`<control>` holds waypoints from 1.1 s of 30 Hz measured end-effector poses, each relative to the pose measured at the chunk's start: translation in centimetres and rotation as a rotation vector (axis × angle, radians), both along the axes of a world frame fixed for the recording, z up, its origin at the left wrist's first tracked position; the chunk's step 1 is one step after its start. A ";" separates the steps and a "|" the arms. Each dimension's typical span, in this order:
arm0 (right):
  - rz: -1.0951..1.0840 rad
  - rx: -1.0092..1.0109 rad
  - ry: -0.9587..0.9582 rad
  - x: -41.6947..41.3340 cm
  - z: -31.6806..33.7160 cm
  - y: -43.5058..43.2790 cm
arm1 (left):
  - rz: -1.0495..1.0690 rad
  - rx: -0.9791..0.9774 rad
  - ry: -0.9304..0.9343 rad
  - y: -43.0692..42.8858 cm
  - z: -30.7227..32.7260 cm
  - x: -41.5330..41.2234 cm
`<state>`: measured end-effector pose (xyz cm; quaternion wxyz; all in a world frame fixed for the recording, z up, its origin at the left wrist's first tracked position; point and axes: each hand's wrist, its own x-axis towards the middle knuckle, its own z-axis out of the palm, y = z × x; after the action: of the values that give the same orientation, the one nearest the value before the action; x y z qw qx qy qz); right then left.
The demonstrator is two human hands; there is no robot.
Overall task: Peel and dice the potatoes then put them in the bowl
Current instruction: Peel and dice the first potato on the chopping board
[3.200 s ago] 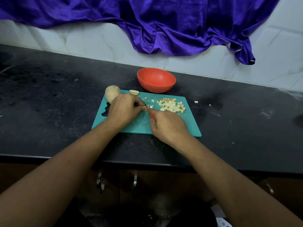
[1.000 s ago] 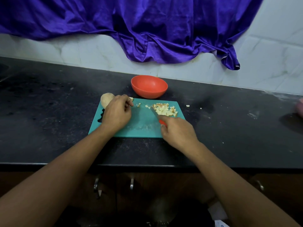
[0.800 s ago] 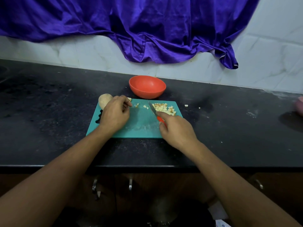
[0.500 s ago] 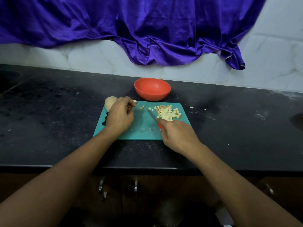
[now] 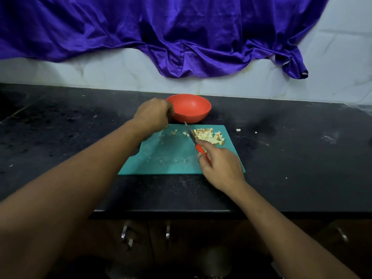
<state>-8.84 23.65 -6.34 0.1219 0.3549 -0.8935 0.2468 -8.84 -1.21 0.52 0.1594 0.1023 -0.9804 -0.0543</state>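
Note:
A teal cutting board [image 5: 171, 158] lies on the black counter. Diced potato pieces [image 5: 209, 135] are heaped at its far right corner, with a few loose bits to the left. My right hand [image 5: 220, 165] grips a red-handled knife [image 5: 192, 137], its blade pointing away beside the heap. An orange bowl [image 5: 193, 109] stands just behind the board. My left hand [image 5: 154, 114] is at the bowl's left rim, fingers curled on it. The whole potato and the slice are hidden behind my left hand.
Two stray potato bits [image 5: 238, 129] lie on the counter [image 5: 302, 158] right of the board. A purple cloth [image 5: 181, 37] hangs over the white tiled wall behind. Cabinet handles [image 5: 125, 234] show below the counter's front edge.
My left hand has left the board's far left corner and moved back and right to the bowl's rim. My right hand stays on the knife by the diced heap.

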 end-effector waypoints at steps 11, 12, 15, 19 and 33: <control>-0.002 -0.012 0.001 0.0 0.0 0.1 | -0.043 -0.271 -0.319 0.4 -1.8 -0.5; -0.002 -0.011 0.002 0.0 0.1 0.1 | -0.045 -0.276 -0.316 0.4 -1.8 -0.5; -0.002 -0.008 0.004 0.0 0.1 0.1 | -0.058 -0.317 -0.305 0.5 -1.9 -0.4; -0.004 -0.009 0.006 0.1 0.2 0.1 | -0.079 -0.349 -0.282 1.0 -1.7 -0.1; -0.016 -0.007 -0.007 0.4 0.3 0.1 | -0.173 0.307 0.043 3.3 -3.8 4.9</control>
<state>-8.48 23.73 -6.02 0.1219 0.3466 -0.8957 0.2504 -3.98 2.12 -3.27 0.1575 0.0394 -0.9621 -0.2190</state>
